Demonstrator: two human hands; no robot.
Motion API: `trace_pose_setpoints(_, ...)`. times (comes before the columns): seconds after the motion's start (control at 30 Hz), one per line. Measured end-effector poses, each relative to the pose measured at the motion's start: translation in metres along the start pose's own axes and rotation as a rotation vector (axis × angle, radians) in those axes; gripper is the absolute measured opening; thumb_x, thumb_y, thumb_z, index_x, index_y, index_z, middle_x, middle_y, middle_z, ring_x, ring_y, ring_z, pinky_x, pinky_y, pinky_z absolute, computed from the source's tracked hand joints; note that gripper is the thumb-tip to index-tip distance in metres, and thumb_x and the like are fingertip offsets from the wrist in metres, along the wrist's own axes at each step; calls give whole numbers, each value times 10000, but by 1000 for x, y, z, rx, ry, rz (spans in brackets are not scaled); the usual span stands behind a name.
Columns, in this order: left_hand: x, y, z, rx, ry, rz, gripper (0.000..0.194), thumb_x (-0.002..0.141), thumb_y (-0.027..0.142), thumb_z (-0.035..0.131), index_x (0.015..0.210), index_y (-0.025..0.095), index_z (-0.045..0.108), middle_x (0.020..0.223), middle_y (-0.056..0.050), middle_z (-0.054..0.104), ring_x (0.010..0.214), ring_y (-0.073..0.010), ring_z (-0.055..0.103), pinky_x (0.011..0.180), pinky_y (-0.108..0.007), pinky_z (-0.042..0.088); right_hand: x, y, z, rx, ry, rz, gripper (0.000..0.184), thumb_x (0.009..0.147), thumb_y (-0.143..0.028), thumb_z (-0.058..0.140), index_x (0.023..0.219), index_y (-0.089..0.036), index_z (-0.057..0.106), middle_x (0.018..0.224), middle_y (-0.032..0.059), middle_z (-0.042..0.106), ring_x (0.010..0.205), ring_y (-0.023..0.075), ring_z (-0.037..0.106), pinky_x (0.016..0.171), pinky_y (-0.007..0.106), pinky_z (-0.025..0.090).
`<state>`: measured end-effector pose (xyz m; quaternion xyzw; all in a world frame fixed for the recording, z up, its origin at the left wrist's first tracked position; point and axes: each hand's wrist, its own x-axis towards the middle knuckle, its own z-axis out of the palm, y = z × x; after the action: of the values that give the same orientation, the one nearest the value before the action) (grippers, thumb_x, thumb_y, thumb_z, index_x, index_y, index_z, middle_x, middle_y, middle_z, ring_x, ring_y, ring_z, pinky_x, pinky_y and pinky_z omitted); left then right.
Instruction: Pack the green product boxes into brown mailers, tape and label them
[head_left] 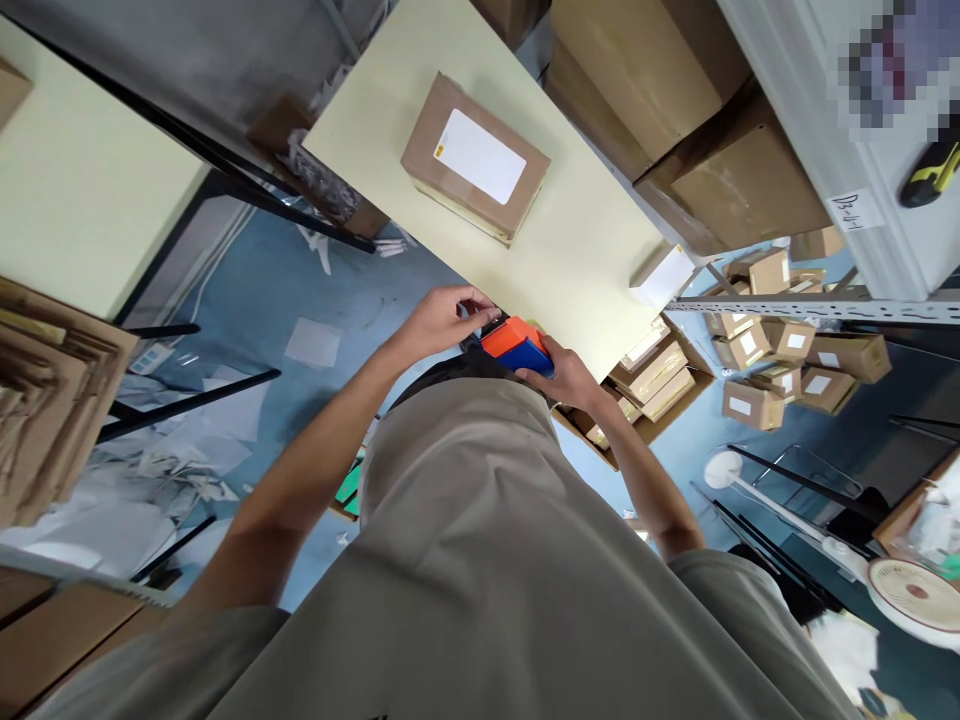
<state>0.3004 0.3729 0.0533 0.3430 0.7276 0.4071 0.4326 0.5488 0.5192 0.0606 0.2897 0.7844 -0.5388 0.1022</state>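
Observation:
An orange-and-blue boxy object [517, 343] is held close in front of my waist, by the near edge of the cream table [585, 290]. My right hand [568, 376] grips its right end, thumb below and fingers on the far side. At its left end, next to a small black part, my left hand [448, 320] has thumb and forefinger pinched together. Whatever lies between those fingertips is too small to make out. Beyond both hands, a brown cardboard box [480, 158] with a white label lies on the table.
A small white box [663, 275] stands at the table's right edge. Below it sits an open carton [652, 385] of packed boxes. Large cartons [660, 100] line the far side, beside a metal shelf [847, 190]. Flattened cardboard [52, 400] is at left; a white fan [915, 600] stands lower right.

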Motion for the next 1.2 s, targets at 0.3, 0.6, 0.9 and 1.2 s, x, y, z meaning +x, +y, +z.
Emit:
trace_pose_setpoints(0.3, 2, -6, -12, -51, -33, 0, 505, 963, 669, 750, 1039, 180, 851, 1010, -89, 845, 955, -234, 757, 871, -324, 613, 8, -5, -6, -17, -42, -25, 592, 915, -733, 824, 1233, -259, 669, 840, 8, 730, 737, 260, 666, 741, 376, 545)
trace_pose_setpoints(0.6, 6, -14, -16, -109, -52, -5, 471, 887, 642, 845, 984, 181, 828, 939, -71, 823, 883, -204, 728, 849, -321, 621, 11, -14, -8, -21, -110, -35, 563, 964, -746, 763, 1196, -245, 652, 849, -7, 703, 716, 220, 604, 694, 350, 490)
trace_pose_setpoints(0.9, 10, -37, -1, -76, 22, -12, 321, 928, 527, 782, 952, 208, 806, 933, -53, 824, 821, -194, 693, 779, -314, 567, 29, -9, -14, -274, -169, -22, 615, 1014, -738, 680, 1339, -218, 635, 927, 37, 755, 776, 256, 681, 723, 348, 494)
trace_pose_setpoints(1.2, 37, -109, -11, -96, 355, -69, 240, 905, 457, 817, 898, 222, 766, 861, -31, 791, 762, -166, 647, 769, -296, 559, 25, 20, -49, -627, -224, 195, 597, 1105, -589, 627, 1505, -147, 590, 1141, 147, 835, 939, 340, 792, 822, 401, 582)
